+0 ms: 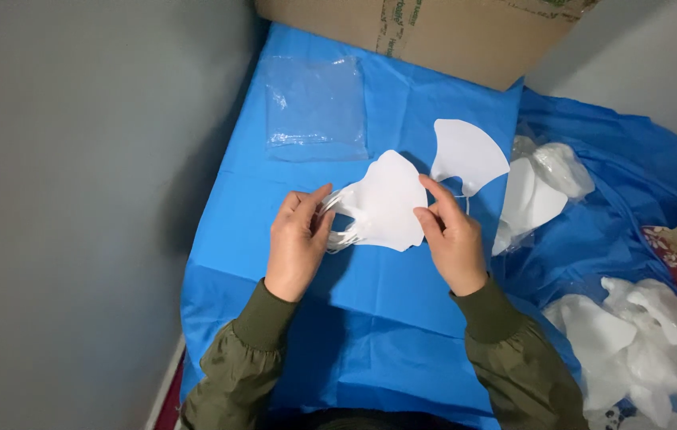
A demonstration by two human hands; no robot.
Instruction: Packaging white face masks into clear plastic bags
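- so both hands are on a small stack of white folded face masks (386,203), held just above the blue sheet (370,318) that covers the desk; the stack sits roughly mid-desk, right in front of the person
- left hand (298,239) pinches the ear-loop side of the stack, fingers curled round the thin white loops; it's grasping, not loose
- right hand (451,239) grips the opposite edge, thumb on top and fingers behind; also a firm hold on the same stack
- another single white mask (468,153) lies flat on the sheet just beyond the right hand; apart from the held stack, not touching as far as I can see
- an empty clear plastic bag (316,107) lies flat further back on the left part of the sheet; well apart from the hands
- a brown cardboard box (434,36) stands at the far edge of the desk
- off to the right there's a plastic bag with more white masks (541,187) in it; lower right there's a loose heap of white masks (633,338) on the blue sheet
- olive green sleeves (251,350) with ribbed cuffs on both arms
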